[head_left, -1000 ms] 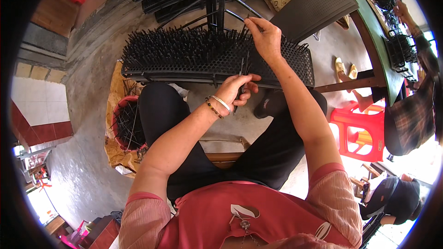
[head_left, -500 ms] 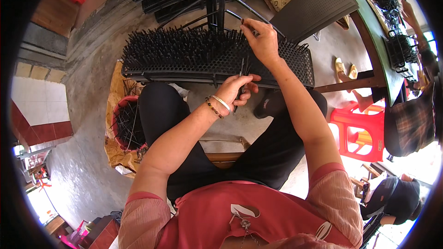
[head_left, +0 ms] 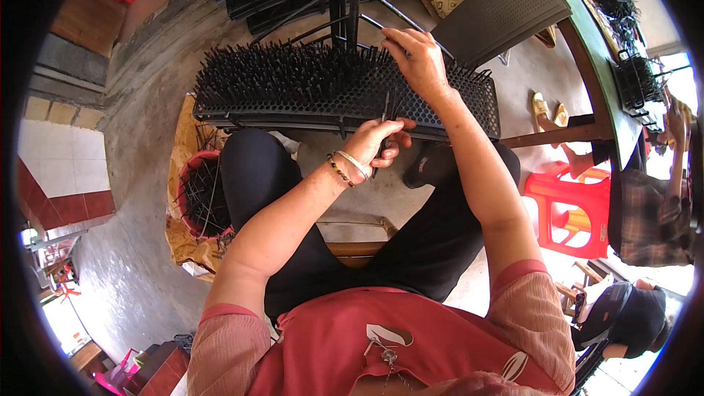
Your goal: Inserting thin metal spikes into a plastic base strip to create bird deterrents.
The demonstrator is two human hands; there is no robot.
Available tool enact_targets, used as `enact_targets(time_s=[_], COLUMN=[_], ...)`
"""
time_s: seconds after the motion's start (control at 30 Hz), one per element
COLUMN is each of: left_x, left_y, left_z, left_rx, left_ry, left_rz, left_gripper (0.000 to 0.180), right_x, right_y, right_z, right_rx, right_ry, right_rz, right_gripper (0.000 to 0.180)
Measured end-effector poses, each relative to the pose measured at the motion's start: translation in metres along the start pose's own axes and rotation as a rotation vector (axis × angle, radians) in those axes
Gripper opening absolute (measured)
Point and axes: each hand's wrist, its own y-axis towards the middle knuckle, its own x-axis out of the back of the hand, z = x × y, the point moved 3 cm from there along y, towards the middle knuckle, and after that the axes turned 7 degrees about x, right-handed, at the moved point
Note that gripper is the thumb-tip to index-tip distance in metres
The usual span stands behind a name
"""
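Observation:
A long black perforated rack lies across in front of my knees. Dense black rods stand upright in its left and middle holes, while bare holes show toward its right. My left hand, closed in front of the rack, grips a small bunch of thin black rods whose tips point up. Above the rack's holes, at the edge of the standing rods, is my right hand. Its thumb and forefinger are pinched together at the rods; whatever is between them is too small to make out.
A red bucket of dark rods stands on brown paper left of my knee. Behind the rack are a black metal frame and a grey perforated panel. At right are a green-topped table, a red stool and other people.
My right hand has shifted slightly, its wrist moving a little to the right above the rack. My left hand keeps its place. At the right table, another person's arm has moved nearer.

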Motion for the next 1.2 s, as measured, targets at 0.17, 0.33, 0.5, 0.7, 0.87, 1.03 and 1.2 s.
enact_targets(time_s=[0.17,0.33,0.5,0.7,0.87,1.03,1.2], left_x=[0.000,0.000,-0.002,-0.001,-0.004,-0.004,-0.006], left_y=[0.002,0.003,0.003,0.003,0.001,0.001,0.002], left_z=[0.002,0.003,0.003,0.003,0.003,0.003,0.002], left_rx=[-0.001,0.004,0.019,0.013,0.025,0.028,0.028], left_ry=[0.007,0.006,0.000,0.003,0.009,0.010,0.022], left_rz=[0.010,0.010,0.008,0.015,-0.001,-0.001,0.005], left_gripper=[0.029,0.029,0.029,0.028,0.026,0.027,0.028], right_x=[-0.001,-0.001,0.001,0.003,0.006,0.006,0.000], right_y=[0.002,0.005,0.007,0.008,0.012,0.015,0.010], right_z=[0.002,0.001,-0.004,-0.001,0.003,0.001,0.000], right_rx=[-0.010,-0.075,-0.073,-0.001,0.083,0.085,-0.006], right_ry=[-0.026,-0.005,0.031,-0.040,-0.022,-0.001,0.062], right_rz=[-0.020,-0.071,-0.006,0.060,0.098,0.162,0.074], right_gripper=[0.013,0.011,0.011,0.012,0.013,0.013,0.013])
